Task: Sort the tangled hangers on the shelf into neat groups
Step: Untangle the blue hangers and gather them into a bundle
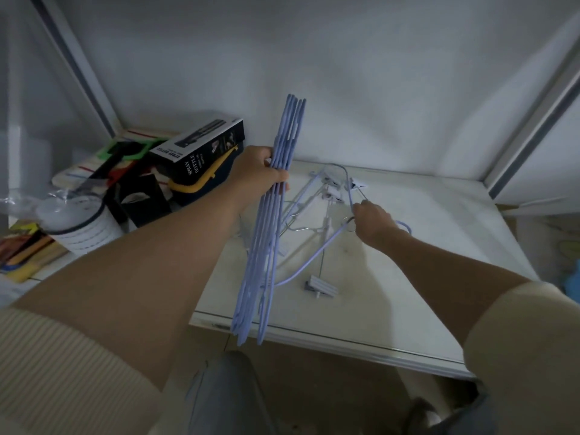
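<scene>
Several thin lilac plastic hangers (272, 215) were clasped as one upright bundle in the left hand (257, 171), their count blurred. The right hand (372, 219) was closed on a hanger in the tangled pale heap (317, 211) on the white shelf (423, 246); overlapping wires could not be separated. A black spray-bottle box (197, 152) lay at the left, against grey-white walls.

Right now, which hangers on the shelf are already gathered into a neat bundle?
The blue hangers gripped upright in the left hand; the others lie tangled on the shelf by the right hand.
</scene>
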The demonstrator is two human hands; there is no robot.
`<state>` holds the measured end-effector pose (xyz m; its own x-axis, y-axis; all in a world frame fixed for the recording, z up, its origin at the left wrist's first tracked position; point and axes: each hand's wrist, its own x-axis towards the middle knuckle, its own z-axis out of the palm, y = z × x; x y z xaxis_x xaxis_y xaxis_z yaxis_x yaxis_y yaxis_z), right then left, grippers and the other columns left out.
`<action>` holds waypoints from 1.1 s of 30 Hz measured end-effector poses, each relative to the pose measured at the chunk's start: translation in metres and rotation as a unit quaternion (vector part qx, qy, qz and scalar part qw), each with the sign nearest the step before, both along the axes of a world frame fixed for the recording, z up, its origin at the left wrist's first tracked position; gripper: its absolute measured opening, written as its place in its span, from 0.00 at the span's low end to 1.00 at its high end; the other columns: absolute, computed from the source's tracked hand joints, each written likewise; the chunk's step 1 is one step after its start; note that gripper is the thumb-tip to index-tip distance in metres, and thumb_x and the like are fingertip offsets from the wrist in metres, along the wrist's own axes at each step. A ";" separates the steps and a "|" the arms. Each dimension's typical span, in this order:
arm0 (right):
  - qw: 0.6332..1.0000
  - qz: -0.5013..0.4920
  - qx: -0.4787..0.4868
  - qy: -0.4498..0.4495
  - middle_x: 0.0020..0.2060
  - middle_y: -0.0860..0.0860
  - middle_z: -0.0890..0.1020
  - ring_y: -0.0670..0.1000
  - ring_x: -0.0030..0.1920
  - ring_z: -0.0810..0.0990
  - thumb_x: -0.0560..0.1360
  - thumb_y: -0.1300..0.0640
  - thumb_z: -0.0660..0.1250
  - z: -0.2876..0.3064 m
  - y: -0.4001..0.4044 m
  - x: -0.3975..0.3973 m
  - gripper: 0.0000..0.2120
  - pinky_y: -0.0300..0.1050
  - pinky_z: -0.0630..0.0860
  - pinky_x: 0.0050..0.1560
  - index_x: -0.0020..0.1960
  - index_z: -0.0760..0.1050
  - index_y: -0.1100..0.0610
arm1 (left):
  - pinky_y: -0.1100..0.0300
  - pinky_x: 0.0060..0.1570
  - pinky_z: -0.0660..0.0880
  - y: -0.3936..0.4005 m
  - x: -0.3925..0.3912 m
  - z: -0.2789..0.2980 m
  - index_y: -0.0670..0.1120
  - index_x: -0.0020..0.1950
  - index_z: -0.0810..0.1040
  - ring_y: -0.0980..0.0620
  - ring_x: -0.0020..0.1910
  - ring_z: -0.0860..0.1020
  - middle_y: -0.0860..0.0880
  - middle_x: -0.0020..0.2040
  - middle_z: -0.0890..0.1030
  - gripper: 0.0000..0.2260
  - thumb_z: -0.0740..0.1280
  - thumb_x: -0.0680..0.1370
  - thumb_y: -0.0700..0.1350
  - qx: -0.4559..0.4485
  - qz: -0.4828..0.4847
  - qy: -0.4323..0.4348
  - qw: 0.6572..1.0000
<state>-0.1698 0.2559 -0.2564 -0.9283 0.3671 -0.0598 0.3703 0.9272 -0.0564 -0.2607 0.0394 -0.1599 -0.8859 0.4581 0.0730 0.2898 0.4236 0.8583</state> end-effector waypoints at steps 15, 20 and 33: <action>0.988 -0.063 0.071 0.118 0.61 0.62 0.72 0.64 0.60 0.73 0.74 0.70 0.57 0.075 0.021 0.036 0.29 0.60 0.73 0.58 0.74 0.56 0.62 | 0.69 0.31 0.79 -0.012 0.027 0.032 0.37 0.53 0.80 0.52 0.32 0.81 0.38 0.43 0.84 0.09 0.65 0.75 0.33 0.022 0.022 0.047 0.998; 0.992 -0.054 0.067 0.088 0.60 0.61 0.70 0.64 0.61 0.73 0.76 0.67 0.56 0.088 0.027 0.052 0.20 0.58 0.74 0.59 0.67 0.70 0.58 | 0.71 0.29 0.76 -0.013 0.032 0.036 0.36 0.53 0.80 0.59 0.27 0.80 0.38 0.44 0.84 0.10 0.64 0.74 0.33 0.012 0.027 0.074 0.997; 0.993 -0.102 0.053 0.040 0.48 0.58 0.80 0.60 0.55 0.78 0.72 0.60 0.62 0.140 0.020 0.046 0.07 0.47 0.65 0.55 0.48 0.73 0.61 | 0.55 0.42 0.80 -0.008 0.042 0.041 0.41 0.46 0.78 0.47 0.35 0.81 0.41 0.41 0.82 0.05 0.65 0.75 0.33 0.016 0.030 0.066 0.997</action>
<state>-0.1240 0.2755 -0.1164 -0.8340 0.5485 0.0607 0.5495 0.8355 -0.0002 -0.2192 0.0318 -0.1185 -0.8929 0.4008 0.2051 0.3767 0.4155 0.8279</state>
